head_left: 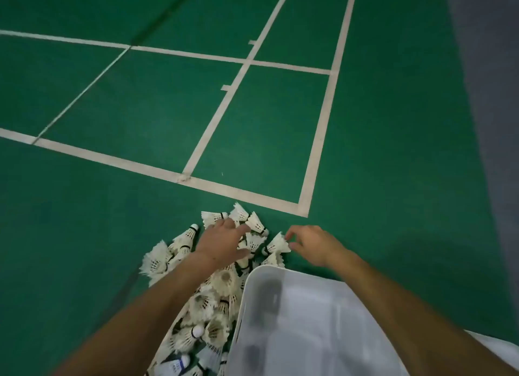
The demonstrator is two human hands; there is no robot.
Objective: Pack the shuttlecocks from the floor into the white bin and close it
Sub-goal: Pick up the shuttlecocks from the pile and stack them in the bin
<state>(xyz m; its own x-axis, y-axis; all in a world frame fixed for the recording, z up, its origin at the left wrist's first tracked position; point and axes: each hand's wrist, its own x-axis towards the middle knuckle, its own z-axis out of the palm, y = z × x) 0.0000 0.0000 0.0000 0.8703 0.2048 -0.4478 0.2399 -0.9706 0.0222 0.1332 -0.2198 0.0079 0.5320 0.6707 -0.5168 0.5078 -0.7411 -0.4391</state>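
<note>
Reaching w/ hands (224,239) over shuttlecocks (213,291) beside white bin (295,319).

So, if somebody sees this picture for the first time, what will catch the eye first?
Probably the heap of white shuttlecocks on the green floor, at bottom centre. Both hands reach into it: the left hand lies over the heap, the right hand pinches one shuttlecock. The white bin stands beside the heap.

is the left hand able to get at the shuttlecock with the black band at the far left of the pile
Probably yes. The left hand rests spread on the pile, and that shuttlecock lies just to its left on the green floor, uncovered, with nothing between them. The right hand is busy pinching another shuttlecock.
</note>
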